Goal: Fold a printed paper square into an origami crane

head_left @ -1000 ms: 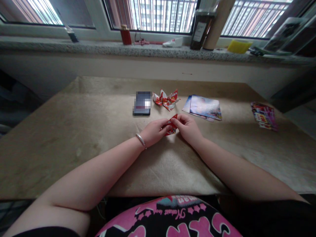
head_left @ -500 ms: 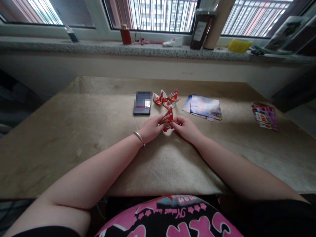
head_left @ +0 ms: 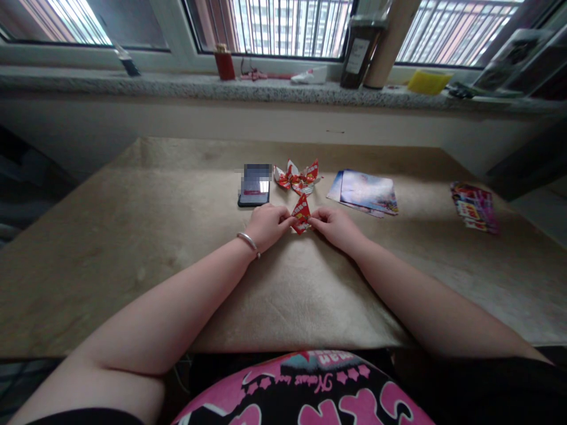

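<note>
Your left hand pinches the left side of a small red folded paper piece, thumb and forefinger meeting near its lower left edge. Your right hand takes the opposite side in the same way, its thumb and forefinger at the lower right edge and the other fingers curled under, partly hidden. Between your fingertips the piece shows a triangular upper part, point away from you, with pale lettering on red and narrower folds below.

Just beyond that point lies a red-and-white folded paper flower, its pointed petals spread; whether the piece touches it, you cannot tell from this angle. Left of the flower and close to it is a smartphone, partly pixelated, just beyond your left hand. To the flower's right, beyond your right hand, a few glossy picture sheets lie overlapped. Well apart, toward the right end of the table, sits a fanned group of red and purple printed cards.

You wear a silver bangle on your left wrist. Behind the table runs a speckled stone windowsill, holding a red container, a dark lidded jar and a yellow object.
</note>
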### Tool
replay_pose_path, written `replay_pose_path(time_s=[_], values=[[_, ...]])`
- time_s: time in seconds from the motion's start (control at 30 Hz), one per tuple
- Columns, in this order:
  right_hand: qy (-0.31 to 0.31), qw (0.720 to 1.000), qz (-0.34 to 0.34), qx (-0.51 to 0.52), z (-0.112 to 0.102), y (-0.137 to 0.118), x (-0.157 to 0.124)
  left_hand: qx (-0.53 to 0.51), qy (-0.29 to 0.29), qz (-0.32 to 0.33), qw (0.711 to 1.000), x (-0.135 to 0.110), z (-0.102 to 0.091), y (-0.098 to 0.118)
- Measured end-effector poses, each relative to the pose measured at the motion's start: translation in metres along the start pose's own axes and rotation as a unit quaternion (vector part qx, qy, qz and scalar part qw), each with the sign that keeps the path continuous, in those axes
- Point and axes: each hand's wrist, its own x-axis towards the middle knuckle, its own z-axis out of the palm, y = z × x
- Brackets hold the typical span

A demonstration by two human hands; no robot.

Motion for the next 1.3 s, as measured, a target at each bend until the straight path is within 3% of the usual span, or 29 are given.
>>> replay_pose_path(time_s=[0.13,0.27,0.4,0.6,0.87,1.17,1.3], values=[[0.036,0.995,-0.039,-0.088,0.002,0.001,0.002,0.038,0.008,0.041,0.998,0.002,0.004,-0.003],[0.069,0.992,-0.058,-0.091,0.004,0.001,0.001,0.025,0.037,0.039,0.998,0.003,0.009,-0.006],[0.05,0.985,-0.099,-0.129,0.006,-0.004,-0.001,0.031,0.058,0.041,0.997,0.001,0.008,-0.004],[0.059,0.981,-0.081,-0.166,0.006,-0.011,-0.003,0.074,0.031,0.093,0.992,-0.001,0.004,0.0],[0.044,0.98,-0.083,-0.173,0.002,-0.007,-0.001,0.052,0.007,0.143,0.988,0.0,-0.003,-0.007],[0.038,0.992,-0.077,-0.088,0.001,0.002,0.0,0.051,0.001,0.159,0.986,-0.001,-0.005,-0.012],[0.051,0.99,-0.073,-0.105,0.002,0.003,0.002,0.048,0.0,0.152,0.987,-0.001,-0.004,-0.011]])
